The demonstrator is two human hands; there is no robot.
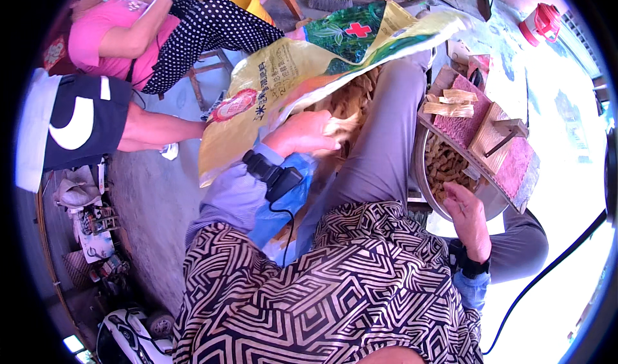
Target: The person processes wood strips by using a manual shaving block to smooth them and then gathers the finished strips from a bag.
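While apparently gathering dried strips (353, 116) from the printed sack (280, 74) left of the metal pot (421, 177), has left hand (301, 134) among them, grip unclear, and right hand (468, 216) half-spread beside the pot, probably needing a firm grasp next.

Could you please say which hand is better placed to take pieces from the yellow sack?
Probably the left hand: it is at the open sack, among the brown pieces; the right hand is by the round container.
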